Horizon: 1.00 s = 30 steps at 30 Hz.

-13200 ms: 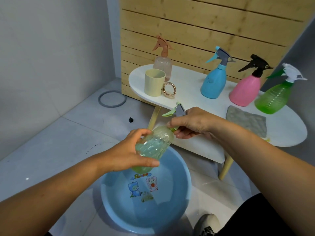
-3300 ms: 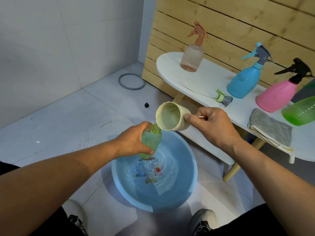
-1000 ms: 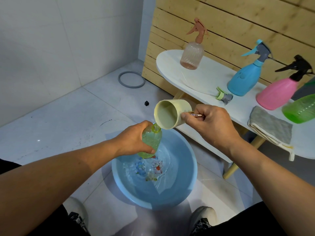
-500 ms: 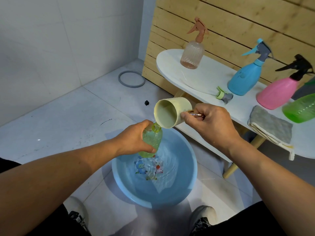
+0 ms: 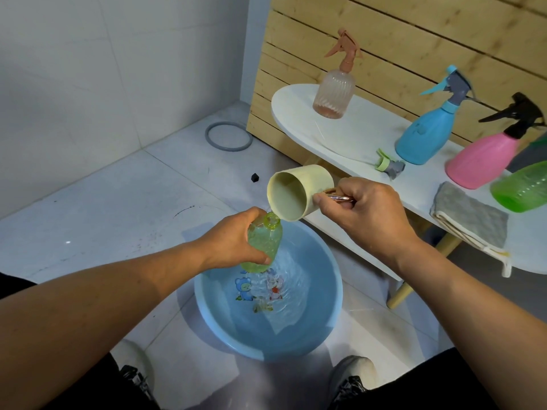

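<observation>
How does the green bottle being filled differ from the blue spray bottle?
The green bottle is see-through; the blue bottle is opaque. The green bottle's neck is open, head off; the blue bottle wears its trigger head. The left hand holds the green bottle over the basin; the blue bottle stands on the table. Both are roughly upright.
</observation>
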### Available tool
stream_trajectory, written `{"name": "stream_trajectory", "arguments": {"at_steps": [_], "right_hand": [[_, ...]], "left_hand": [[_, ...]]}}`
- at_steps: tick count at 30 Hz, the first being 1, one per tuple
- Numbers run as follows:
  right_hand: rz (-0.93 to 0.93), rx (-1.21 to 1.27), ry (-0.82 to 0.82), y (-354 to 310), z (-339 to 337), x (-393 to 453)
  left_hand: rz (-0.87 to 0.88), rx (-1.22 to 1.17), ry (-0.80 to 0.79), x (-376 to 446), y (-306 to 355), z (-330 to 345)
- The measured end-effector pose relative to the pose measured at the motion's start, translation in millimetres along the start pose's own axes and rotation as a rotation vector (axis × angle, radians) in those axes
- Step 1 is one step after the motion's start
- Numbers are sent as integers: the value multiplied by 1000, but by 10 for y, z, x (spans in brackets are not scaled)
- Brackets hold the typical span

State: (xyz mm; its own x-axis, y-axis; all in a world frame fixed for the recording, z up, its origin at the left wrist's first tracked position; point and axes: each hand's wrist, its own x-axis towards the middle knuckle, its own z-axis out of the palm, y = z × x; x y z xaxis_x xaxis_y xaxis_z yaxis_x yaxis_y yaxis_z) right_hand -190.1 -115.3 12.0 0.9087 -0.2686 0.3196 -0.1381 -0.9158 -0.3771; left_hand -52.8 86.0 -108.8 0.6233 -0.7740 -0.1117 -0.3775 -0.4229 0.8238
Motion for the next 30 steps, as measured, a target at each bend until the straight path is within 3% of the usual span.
{"name": "stream_trajectory", "arguments": {"at_steps": [30], "right_hand": [[-213, -169, 76, -11, -1, -7]], "left_hand": [[1, -4, 7, -1, 5, 13]]}}
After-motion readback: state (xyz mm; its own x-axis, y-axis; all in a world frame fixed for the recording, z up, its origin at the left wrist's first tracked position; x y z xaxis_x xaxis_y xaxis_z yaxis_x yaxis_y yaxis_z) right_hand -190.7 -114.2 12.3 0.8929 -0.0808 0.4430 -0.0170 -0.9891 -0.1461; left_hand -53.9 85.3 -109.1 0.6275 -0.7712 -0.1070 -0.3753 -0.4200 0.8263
